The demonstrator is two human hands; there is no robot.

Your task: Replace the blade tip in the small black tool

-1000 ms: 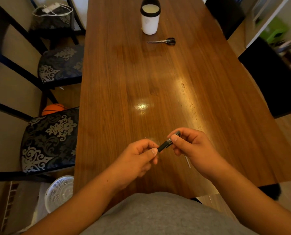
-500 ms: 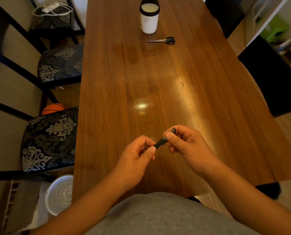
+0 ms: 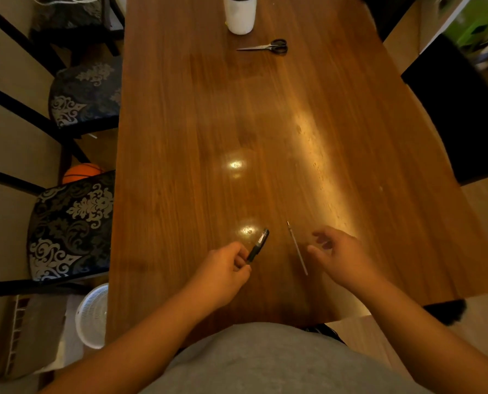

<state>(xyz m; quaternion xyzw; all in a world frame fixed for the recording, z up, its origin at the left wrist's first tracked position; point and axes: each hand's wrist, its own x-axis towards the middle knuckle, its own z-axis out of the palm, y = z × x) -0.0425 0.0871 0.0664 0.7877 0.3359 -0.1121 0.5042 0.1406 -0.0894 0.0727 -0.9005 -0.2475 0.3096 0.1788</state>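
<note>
The small black tool (image 3: 258,245) is pinched at its near end by my left hand (image 3: 225,267), its far end pointing up and to the right over the table. A thin metal rod with a pointed tip (image 3: 297,247) lies flat on the wood just right of the tool. My right hand (image 3: 338,253) hovers immediately right of the rod with its fingers spread and nothing in it; I cannot tell whether it touches the rod.
The long wooden table (image 3: 265,123) carries scissors (image 3: 268,46) and a white cup (image 3: 240,15) at the far end. Patterned chairs (image 3: 72,226) stand along the left edge, with an orange ball (image 3: 82,172) and a white fan (image 3: 93,315) on the floor.
My right hand has let go of the tool and moved right, fingers now apart. The left hand keeps the tool alone. The rod is now uncovered on the table. The camera tilted downward.
</note>
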